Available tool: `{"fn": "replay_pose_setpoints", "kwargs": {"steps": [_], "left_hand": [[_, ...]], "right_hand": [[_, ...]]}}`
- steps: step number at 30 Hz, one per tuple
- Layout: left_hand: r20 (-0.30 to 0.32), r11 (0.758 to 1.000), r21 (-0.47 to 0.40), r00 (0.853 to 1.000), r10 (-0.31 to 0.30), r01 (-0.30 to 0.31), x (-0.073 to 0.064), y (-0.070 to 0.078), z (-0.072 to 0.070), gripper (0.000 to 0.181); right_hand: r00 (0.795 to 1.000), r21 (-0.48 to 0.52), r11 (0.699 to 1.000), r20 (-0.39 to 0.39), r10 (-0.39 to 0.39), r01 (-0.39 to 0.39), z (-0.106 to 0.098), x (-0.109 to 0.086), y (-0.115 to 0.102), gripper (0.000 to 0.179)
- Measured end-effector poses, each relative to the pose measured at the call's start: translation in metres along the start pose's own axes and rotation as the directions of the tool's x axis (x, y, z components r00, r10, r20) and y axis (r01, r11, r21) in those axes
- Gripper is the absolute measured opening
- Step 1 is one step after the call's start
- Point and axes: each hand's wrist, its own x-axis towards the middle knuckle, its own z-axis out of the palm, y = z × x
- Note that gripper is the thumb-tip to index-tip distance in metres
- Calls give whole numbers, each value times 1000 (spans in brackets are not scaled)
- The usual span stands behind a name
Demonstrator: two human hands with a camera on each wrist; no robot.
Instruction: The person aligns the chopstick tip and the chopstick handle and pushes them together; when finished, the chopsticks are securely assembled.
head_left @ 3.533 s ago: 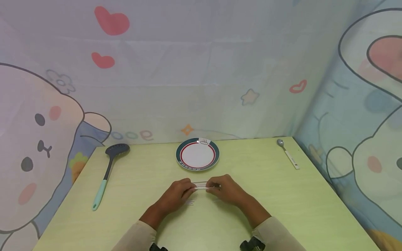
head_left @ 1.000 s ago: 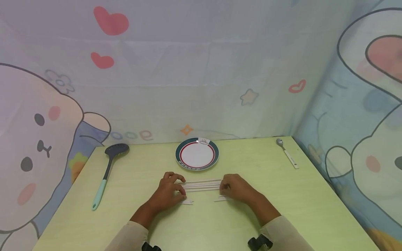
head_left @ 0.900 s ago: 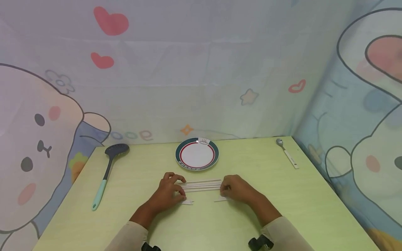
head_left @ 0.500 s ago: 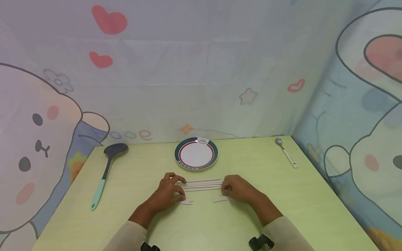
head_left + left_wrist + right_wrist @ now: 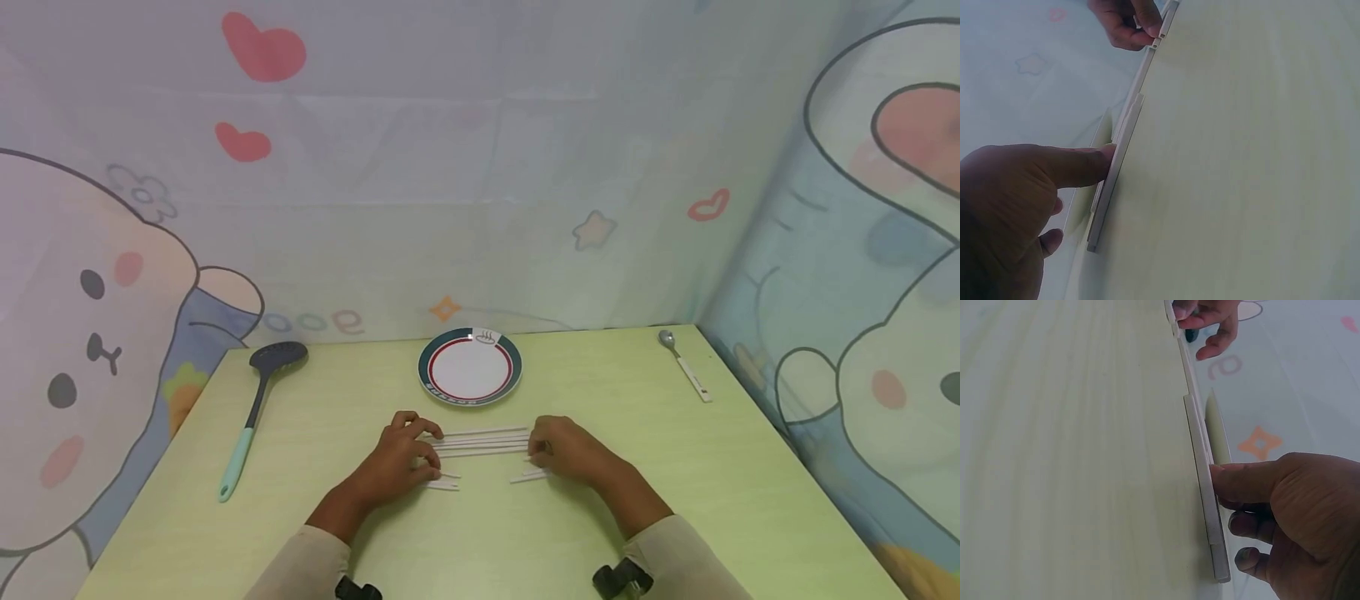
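In the head view, several long thin white sticks (image 5: 483, 442) lie side by side as a row on the table in front of the plate. My left hand (image 5: 397, 462) grips the row's left end, index finger at the far side and thumb at the near side. Bent fingers of my right hand (image 5: 570, 450) pinch its right end. Nearer to me, ends of other white sticks, a left bunch (image 5: 444, 486) and a right bunch (image 5: 529, 477), show partly hidden beneath the hands. Each wrist view has a thumb against a near stick (image 5: 1109, 195), (image 5: 1205, 500); the curled fingers behind are partly hidden.
A round plate (image 5: 470, 367) with a dark green rim stands at the back. At left lies a black slotted ladle (image 5: 258, 408) with a mint handle. A small spoon (image 5: 686, 368) is at the right. Printed cloth (image 5: 480, 208) hangs behind the table (image 5: 480, 542).
Since the oldest frame my hands have moved apart, and more of the sticks' row shows between them. Over the last second the hands barely move; the near stick ends shift slightly.
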Motion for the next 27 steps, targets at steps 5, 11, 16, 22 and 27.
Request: {"fn": "replay_pose_setpoints", "kwargs": {"steps": [5,11,16,22,27], "left_hand": [[-8,999,40,999,32,-32,2,1,2,14],[-110,993,49,987,117,-112,5,7,3,9],[-113,996,-59,992,64,-71,6,13,0,4],[-107,992,-126,994,4,-17,7,19,1,3],[-140,992,-88,987,78,-90,8,23,5,8]], "right_hand": [[999,-30,998,0,-51,51,5,4,0,11],[1000,-38,999,0,-20,20,11,10,-7,10],[1000,51,999,7,-2,2,15,13,-14,7],[998,78,996,-41,-45,48,18,16,-22,4],[997,110,993,-74,-25,34,22,17,-25,6]]}}
